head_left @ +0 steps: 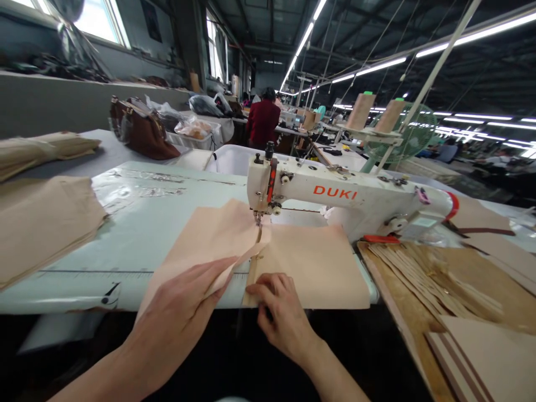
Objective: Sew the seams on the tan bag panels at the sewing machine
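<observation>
A tan fabric panel lies under the needle and presser foot of a white sewing machine marked DUKI. My left hand is closed on that panel's inner edge, which is folded up off the bed; the thumb is partly hidden. To its right, a second tan panel lies flat on the table, reaching its front edge. My right hand has its fingers bent, thumb and forefinger pinching a narrow strip along this panel's left edge. Both hands are in front of the needle.
Stacked tan pieces lie at left. On the right, a brown board bears narrow strips and flat panels. Thread cones stand behind the machine. A brown handbag and a person in red are farther back.
</observation>
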The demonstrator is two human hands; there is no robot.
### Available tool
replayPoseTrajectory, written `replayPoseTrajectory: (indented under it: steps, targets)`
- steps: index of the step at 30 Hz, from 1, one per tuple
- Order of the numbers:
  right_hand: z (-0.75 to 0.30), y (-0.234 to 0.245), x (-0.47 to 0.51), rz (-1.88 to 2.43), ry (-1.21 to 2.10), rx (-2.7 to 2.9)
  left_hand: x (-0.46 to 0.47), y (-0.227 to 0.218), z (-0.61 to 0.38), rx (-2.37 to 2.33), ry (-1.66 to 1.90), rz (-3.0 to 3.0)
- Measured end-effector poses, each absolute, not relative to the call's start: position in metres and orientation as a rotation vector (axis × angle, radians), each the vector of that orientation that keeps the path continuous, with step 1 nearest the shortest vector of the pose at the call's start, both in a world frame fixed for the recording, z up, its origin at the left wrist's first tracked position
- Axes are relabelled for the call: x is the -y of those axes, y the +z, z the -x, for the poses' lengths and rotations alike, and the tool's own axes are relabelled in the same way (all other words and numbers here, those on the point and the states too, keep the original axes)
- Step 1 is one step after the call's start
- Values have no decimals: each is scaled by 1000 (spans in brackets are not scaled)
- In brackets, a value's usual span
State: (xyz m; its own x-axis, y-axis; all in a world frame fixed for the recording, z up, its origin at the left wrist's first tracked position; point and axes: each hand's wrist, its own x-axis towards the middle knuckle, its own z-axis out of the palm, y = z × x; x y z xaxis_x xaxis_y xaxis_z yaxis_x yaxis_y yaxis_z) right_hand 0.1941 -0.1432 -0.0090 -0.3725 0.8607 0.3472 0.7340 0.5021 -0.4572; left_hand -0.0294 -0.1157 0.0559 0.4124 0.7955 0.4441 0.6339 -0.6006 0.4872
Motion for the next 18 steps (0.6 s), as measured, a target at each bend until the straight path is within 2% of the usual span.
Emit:
replayPoseTrajectory:
  steps: [8,18]
  targets:
    - [-203,-26,135,1103,236,1980,122,45,26,-1242,903,-2380]
    - [-205,-28,135,1034,215,2045,126,36,25,-1220,858,-2369]
